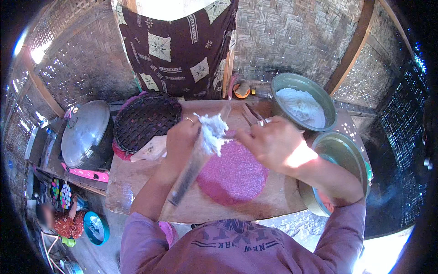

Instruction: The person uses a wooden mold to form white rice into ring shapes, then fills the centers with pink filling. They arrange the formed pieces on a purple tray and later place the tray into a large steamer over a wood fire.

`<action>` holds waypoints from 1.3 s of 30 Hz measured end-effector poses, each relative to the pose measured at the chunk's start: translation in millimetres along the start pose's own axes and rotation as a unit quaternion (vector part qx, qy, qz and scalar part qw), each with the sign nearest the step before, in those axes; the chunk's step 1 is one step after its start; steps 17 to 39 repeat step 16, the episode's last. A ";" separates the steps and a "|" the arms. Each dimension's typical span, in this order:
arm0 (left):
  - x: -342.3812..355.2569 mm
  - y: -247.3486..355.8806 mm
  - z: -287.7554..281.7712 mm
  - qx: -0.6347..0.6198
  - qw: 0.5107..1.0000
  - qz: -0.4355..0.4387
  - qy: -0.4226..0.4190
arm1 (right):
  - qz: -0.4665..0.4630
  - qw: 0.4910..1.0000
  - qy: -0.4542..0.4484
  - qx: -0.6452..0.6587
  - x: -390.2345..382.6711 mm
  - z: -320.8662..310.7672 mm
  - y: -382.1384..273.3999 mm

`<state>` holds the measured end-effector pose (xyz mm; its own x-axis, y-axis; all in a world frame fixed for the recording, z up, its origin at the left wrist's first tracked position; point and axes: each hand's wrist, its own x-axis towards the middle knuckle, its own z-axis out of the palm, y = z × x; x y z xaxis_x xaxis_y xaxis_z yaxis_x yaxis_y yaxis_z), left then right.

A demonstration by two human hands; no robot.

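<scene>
My left hand (180,139) is closed around a long flat tool (187,178) that slants over the table. A clump of white, shredded-looking dough (212,130) clings to the tool's upper part, beside my left fingers. My right hand (271,141) hovers to the right of the clump with curled fingers; what they hold, if anything, is hidden. Just beyond its fingers are dark, narrow pieces (251,114), and I cannot tell whether the hand touches them. Below both hands lies a round pink mesh-like sheet (235,176) on the wooden table (278,201).
At the back right stands a green basin of white dough (301,109), with another green basin (317,194) nearer me. A black woven tray (148,121) and a lidded pot (86,134) are at left. A person (68,223) sits low beside a teal basin (107,228).
</scene>
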<state>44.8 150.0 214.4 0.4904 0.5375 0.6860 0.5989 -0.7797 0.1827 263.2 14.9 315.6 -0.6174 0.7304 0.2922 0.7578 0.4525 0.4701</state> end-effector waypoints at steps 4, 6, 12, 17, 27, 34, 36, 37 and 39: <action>-26.8 -2.5 7.5 -0.024 0.999 0.037 -0.032 | -0.017 0.998 -0.065 -0.016 -10.9 22.7 -31.4; -27.2 -19.7 11.7 -0.010 0.999 -0.043 -0.017 | 0.031 0.999 0.004 0.040 -30.6 15.9 -29.5; -14.3 -39.8 -1.9 0.080 0.980 0.184 -0.017 | 0.226 0.924 0.114 0.288 -45.2 20.2 -1.4; 7.5 -4.6 -8.0 0.032 0.978 0.205 0.000 | 0.183 0.898 0.173 0.361 -30.7 65.8 -24.0; 7.5 -4.6 -8.0 0.032 0.978 0.205 0.000 | 0.183 0.898 0.173 0.361 -30.7 65.8 -24.0; 7.5 -4.6 -8.0 0.032 0.978 0.205 0.000 | 0.183 0.898 0.173 0.361 -30.7 65.8 -24.0; 7.5 -4.6 -8.0 0.032 0.978 0.205 0.000 | 0.183 0.898 0.173 0.361 -30.7 65.8 -24.0; 7.5 -4.6 -8.0 0.032 0.978 0.205 0.000 | 0.183 0.898 0.173 0.361 -30.7 65.8 -24.0; 7.5 -4.6 -8.0 0.032 0.978 0.205 0.000 | 0.183 0.898 0.173 0.361 -30.7 65.8 -24.0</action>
